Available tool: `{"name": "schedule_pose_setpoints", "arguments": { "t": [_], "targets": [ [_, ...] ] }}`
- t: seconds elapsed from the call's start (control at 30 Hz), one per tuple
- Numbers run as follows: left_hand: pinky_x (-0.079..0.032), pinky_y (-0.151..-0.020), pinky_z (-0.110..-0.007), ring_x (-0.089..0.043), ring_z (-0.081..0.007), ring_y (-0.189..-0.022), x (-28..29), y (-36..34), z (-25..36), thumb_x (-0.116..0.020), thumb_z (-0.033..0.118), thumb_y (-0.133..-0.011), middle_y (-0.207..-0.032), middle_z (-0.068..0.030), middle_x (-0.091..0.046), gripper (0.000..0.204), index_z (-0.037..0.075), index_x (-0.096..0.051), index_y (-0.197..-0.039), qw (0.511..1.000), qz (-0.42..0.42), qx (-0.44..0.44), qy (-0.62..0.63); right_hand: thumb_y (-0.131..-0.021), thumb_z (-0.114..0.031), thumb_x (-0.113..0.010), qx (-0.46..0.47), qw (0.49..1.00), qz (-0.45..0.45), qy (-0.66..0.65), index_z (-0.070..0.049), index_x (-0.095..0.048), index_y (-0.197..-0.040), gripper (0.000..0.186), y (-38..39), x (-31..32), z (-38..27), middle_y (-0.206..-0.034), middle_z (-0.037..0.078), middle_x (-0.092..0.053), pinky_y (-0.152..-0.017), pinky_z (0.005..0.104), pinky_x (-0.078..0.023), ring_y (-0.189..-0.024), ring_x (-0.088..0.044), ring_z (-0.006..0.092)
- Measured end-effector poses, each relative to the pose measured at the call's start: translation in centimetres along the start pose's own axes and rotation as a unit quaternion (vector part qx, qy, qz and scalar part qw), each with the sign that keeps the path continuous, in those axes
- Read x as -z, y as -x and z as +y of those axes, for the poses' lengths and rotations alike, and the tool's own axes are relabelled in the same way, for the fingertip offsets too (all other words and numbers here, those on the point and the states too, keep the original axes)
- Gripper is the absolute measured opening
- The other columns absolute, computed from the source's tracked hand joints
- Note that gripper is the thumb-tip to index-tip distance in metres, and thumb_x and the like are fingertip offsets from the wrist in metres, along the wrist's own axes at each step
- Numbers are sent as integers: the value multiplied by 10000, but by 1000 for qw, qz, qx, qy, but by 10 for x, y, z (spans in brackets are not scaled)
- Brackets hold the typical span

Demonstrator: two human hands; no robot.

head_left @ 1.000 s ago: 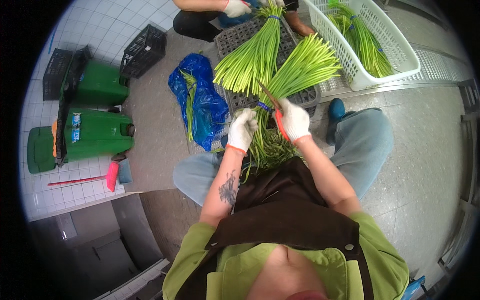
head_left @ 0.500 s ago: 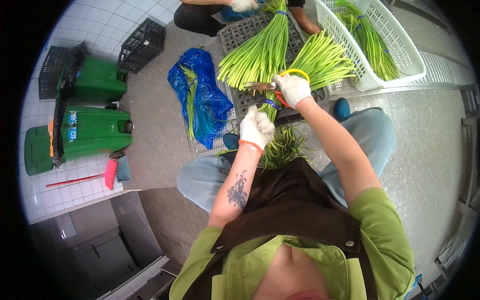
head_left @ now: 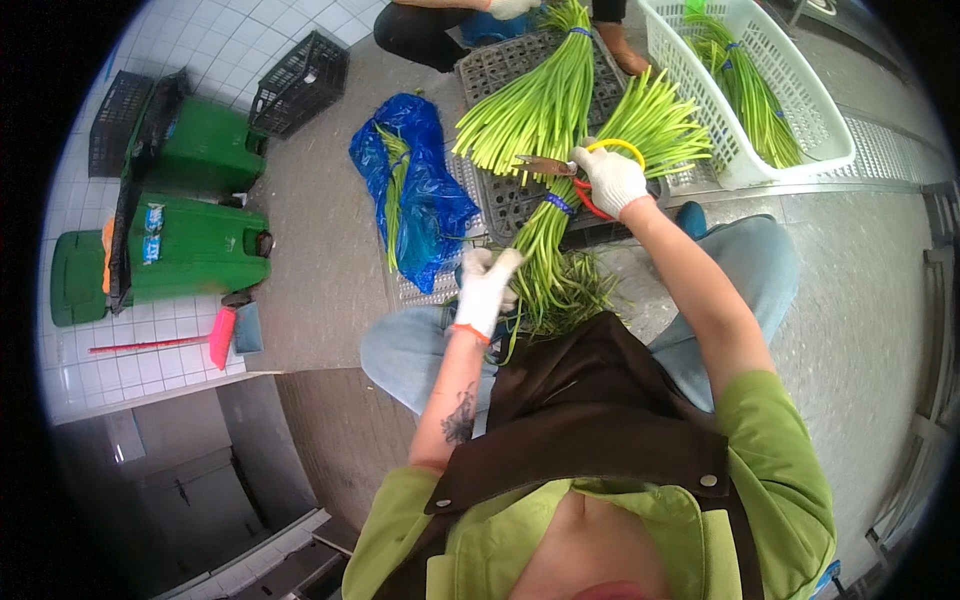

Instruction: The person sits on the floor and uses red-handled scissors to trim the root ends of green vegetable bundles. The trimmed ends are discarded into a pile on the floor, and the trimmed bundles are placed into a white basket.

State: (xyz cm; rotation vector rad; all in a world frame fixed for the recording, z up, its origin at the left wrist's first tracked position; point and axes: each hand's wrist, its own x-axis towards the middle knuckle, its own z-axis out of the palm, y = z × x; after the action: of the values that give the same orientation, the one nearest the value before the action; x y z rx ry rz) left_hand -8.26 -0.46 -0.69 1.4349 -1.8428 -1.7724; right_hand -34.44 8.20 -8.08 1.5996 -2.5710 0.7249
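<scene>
My right hand [head_left: 612, 182], in a white glove, holds scissors [head_left: 546, 165] with one yellow and one red handle loop; their blades point left. Under it lies a bunch of long green stems [head_left: 655, 128] resembling garlic scapes, its pale ends fanned to the upper right and its narrow part tied by a purple band [head_left: 558, 203]. My gloved left hand [head_left: 487, 285] is beside the bunch's loose near tips, fingers apart, seemingly holding nothing. A second banded bunch [head_left: 535, 105] rests on the black perforated tray [head_left: 490, 195]. Leafy scraps [head_left: 575, 292] lie before my apron.
A blue plastic bag [head_left: 425, 215] with stems is left of the tray. At the right, a white basket [head_left: 735, 168] contains banded bunches. Another person's gloved hand [head_left: 512, 8] shows at the far side. Green bins [head_left: 205, 245] and a black crate [head_left: 298, 85] stand left.
My left hand has let go of the bunch below its band and moved down and left, its fingers spreading. My right hand keeps the scissors over the bunch. The whole view has shifted slightly.
</scene>
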Motion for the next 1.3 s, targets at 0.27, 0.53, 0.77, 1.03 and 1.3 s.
{"name": "schedule_pose_setpoints", "arguments": {
  "t": [0.27,0.53,0.77,1.03,1.3],
  "targets": [
    [-473,-874,-450,-598,-327,-998,-2,10,29,-789,455,-717,-1146,-146,-589,782,132,-498,-1367,729,192,-392,-527,-800,-242,-775,-216,943,-13,-254,-77,-586,-1115,403,96,55,-49,-948,177,-680,-761,409,-531,-846,-684,335],
    [-515,-767,-471,-673,-339,-892,-33,-42,-5,-709,388,-801,-957,-140,-679,545,121,-586,-1260,698,0,-253,-670,-966,-447,-598,-341,676,-216,-617,-46,-562,-1267,503,142,55,-88,-789,52,-637,-497,237,-435,-567,-537,95],
    [-497,-560,-388,-643,-250,-636,-18,-65,2,-573,279,-926,-795,-156,-645,301,65,-593,-1137,866,-51,-256,-427,-965,-462,-595,-355,619,-241,-658,-32,-595,-927,431,142,39,-89,-715,73,-587,-500,287,-469,-546,-559,142],
    [-462,-516,-314,-573,-162,-568,-21,-60,22,-558,279,-954,-778,-77,-623,285,45,-568,-1118,981,-71,11,-182,-988,-469,-535,-322,598,-277,-680,-32,-594,-992,441,123,11,-83,-662,71,-569,-445,304,-432,-475,-557,164],
    [-511,-580,-340,-623,-190,-622,-4,-82,-12,-613,277,-927,-821,-122,-650,297,19,-610,-1073,898,-45,-199,-389,-976,-489,-554,-329,588,-286,-681,-25,-586,-984,466,124,16,-89,-625,71,-545,-423,302,-418,-444,-539,171]
  ]
}}
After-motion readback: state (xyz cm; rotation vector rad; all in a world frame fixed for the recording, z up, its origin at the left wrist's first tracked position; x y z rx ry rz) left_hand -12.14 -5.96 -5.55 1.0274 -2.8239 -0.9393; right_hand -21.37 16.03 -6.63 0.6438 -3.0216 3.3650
